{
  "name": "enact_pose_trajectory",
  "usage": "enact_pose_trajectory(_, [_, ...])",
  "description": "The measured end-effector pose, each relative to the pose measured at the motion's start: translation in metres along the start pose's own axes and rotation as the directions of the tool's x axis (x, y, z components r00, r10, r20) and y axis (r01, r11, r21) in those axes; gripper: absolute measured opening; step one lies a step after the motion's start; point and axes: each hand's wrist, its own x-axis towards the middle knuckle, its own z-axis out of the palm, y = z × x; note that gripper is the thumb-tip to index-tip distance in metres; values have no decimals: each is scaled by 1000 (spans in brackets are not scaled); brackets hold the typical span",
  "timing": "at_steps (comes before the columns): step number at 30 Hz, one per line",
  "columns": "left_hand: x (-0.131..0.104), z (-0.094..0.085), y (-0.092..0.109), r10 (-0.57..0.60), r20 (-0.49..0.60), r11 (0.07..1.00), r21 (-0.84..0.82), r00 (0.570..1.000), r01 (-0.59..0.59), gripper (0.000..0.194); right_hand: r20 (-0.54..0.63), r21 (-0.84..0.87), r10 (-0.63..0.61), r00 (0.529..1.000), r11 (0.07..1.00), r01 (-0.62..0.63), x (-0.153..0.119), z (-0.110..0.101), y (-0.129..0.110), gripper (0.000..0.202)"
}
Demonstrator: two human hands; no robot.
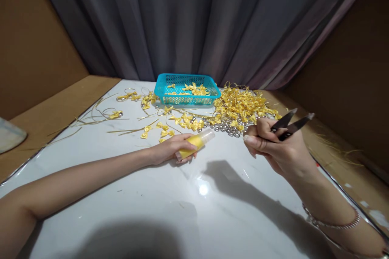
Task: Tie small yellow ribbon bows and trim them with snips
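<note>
My left hand is closed round a small cylinder, yellow in the middle with clear plastic ends. I cannot tell whether it is a wound roll or a bottle. It is tilted, just above or on the white tabletop. On the right, raised over the table, my right hand grips a pair of dark-bladed snips. Their two pointed blades stick out past the knuckles, slightly apart. Small yellow ribbon bows lie beyond the left hand, and silvery round pieces lie between the two hands, farther back.
A turquoise basket holding some yellow bows stands at the back. Beside it is a heap of yellow bows with gold ties. Loose gold strands lie at the left. A grey curtain hangs behind the table.
</note>
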Motion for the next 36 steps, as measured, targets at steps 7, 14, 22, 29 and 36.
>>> enact_pose_trajectory(7, [-3,4,-1,3,22,989,149,1000,-6,40,34,18,-134,990,991,134,4,3,-18,54])
enact_pose_trajectory(14, [-10,10,4,67,3,841,537,998,-58,39,27,-74,-249,968,965,250,29,2,-32,51])
enact_pose_trajectory(22, [-16,11,0,185,142,664,711,972,-230,37,-55,-297,-272,961,923,244,53,-4,-25,52])
enact_pose_trajectory(29, [-22,6,-9,361,364,221,861,859,-458,63,-69,-563,-268,961,806,185,62,-35,6,51])
enact_pose_trajectory(36, [-20,0,11,563,-59,645,654,824,-394,33,-47,-321,128,991,937,-136,47,-55,26,55])
